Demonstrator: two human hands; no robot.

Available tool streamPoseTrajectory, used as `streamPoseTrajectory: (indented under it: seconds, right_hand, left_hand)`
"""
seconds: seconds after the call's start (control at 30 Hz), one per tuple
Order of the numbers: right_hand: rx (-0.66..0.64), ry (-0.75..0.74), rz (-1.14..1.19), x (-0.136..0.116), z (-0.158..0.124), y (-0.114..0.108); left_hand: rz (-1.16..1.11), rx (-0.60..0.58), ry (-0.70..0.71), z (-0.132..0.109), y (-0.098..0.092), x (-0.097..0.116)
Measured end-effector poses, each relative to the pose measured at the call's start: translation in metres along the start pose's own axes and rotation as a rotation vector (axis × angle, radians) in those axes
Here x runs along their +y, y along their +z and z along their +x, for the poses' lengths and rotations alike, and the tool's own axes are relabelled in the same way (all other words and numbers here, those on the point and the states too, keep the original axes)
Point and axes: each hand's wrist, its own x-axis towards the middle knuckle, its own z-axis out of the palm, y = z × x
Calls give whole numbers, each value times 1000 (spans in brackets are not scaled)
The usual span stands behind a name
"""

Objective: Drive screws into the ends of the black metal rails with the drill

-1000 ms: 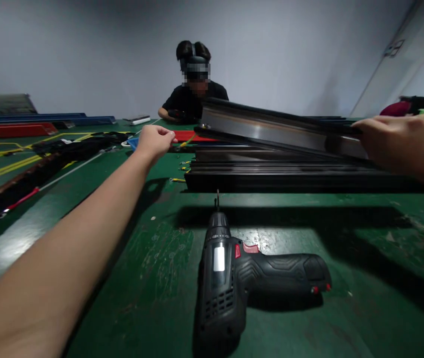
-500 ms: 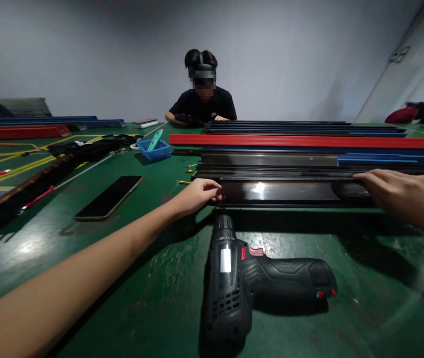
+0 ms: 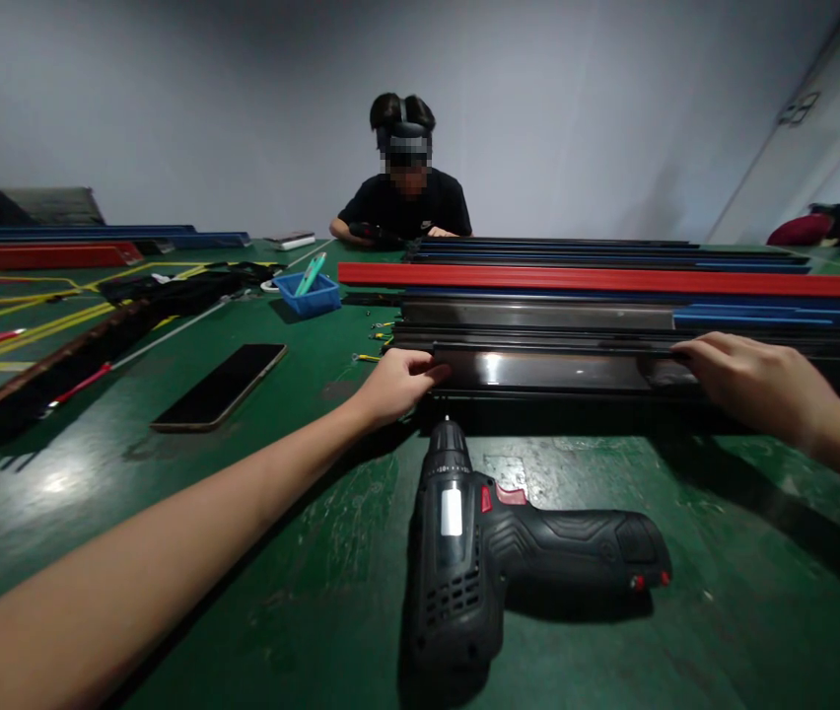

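A long, glossy dark metal profile (image 3: 553, 370) runs left to right in front of me. My left hand (image 3: 399, 383) is closed around its left end, thumb on the near face. Farther right, my right hand (image 3: 756, 385) grips the same profile, fingers over its top edge and the thumb hidden. Just on the near side lies a black cordless drill (image 3: 456, 582) on its side, its chuck toward the profile and its handle to the right. Neither hand touches the drill.
Behind the profile lie more dark profiles and a red one (image 3: 612, 278) on the green table (image 3: 302, 631). A phone (image 3: 220, 388) and a blue basket (image 3: 309, 294) with pens are to the left. Across the table sits a person (image 3: 409, 197) in black.
The profile has risen slightly and tilted, with both hands holding it. My right hand has shifted left along it or with it. The drill lies in the same place.
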Motion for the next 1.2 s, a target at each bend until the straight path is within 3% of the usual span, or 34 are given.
streamPoseTrajectory:
  seconds: [0.1, 0.27, 0.57, 0.73, 0.8, 0.9, 1.0, 1.1, 1.2]
  right_hand:
    - [-35, 33, 13, -5, 3, 0]
    - [-69, 69, 18, -12, 4, -3]
    - [15, 81, 50, -17, 13, -6]
    - [111, -24, 184, -61, 10, -37]
    - [159, -124, 444, -92, 5, -57]
    - [-58, -175, 693, -142, -3, -86]
    - [-311, -222, 728, -181, -8, -98]
    - [-389, -168, 623, -203, -7, -98]
    - [-406, -174, 619, -209, -7, -96]
  left_hand:
    - [-14, 36, -9, 1, 2, -2]
    - [-103, -46, -106, 0, 2, -2]
    - [-176, -70, -102, 3, 3, -12]
    - [-133, -37, -39, 2, 6, -15]
    - [-99, -15, -22, 3, 5, -15]
    - [-64, 24, 7, 3, 4, -12]
    - [-38, 32, 40, 3, 4, -11]
    - [-11, 31, 71, 3, 4, -13]
    - [11, 40, 87, 2, 3, -15]
